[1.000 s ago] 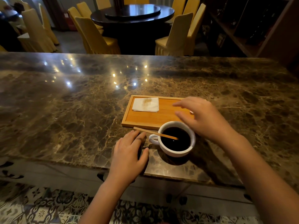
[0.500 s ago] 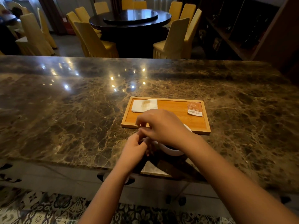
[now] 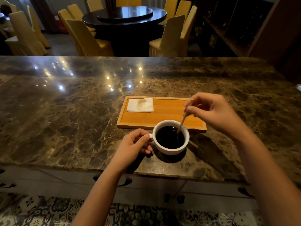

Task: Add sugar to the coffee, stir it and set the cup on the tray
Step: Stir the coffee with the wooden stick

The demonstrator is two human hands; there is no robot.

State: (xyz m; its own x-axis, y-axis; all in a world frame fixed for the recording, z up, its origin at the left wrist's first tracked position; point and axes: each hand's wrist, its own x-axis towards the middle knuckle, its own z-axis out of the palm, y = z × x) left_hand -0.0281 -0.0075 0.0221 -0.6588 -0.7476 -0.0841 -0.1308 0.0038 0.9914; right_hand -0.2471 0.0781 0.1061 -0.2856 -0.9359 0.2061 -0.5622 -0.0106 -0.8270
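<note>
A white cup of black coffee stands on the marble counter, just in front of the wooden tray. My left hand grips the cup's handle on its left side. My right hand is above the tray's right end, pinching a thin wooden stir stick between thumb and fingers. The stick slants down and its lower end dips into the coffee at the cup's far right. A folded white napkin with a brown stain lies on the tray's left end. The sugar packet is hidden behind my right hand.
The brown marble counter stretches wide to both sides; its near edge runs just below the cup. Beyond its far edge are yellow-covered chairs around a dark round table. Dark shelving stands at the right.
My right hand picked the stick off the cup's rim, raised it upright and dipped it into the coffee. My left hand closed on the cup's handle. The cup stays in place.
</note>
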